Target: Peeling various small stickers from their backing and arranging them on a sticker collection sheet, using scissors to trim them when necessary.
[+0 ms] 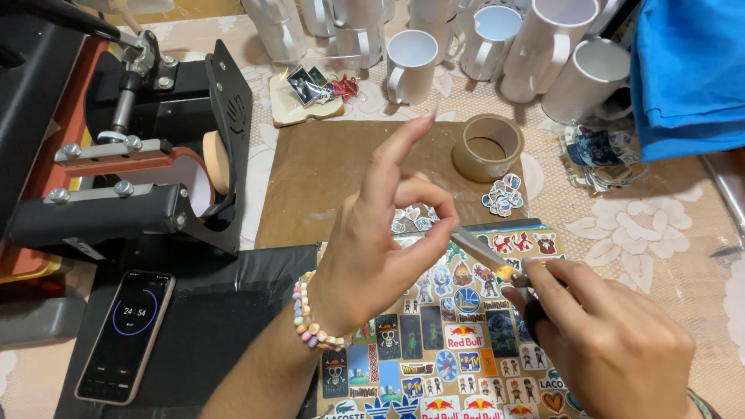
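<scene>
Black mug press (116,155) far left on counter (683,233), white mugs (497,39) along far edge. Sticker sheet (458,341) near centre, under both hands. Phone (128,334) near left w/ timer screen. Tape roll (487,146) far of sheet. Left hand (380,240), bead bracelet on wrist, pinches thumb & forefinger on a small bit, too tiny to ID. Right hand (605,334) grips a craft knife (489,256), blade tip by left fingertips.

Bare forearms; pastel bead bracelet (313,324) on left wrist; band at right wrist.
</scene>
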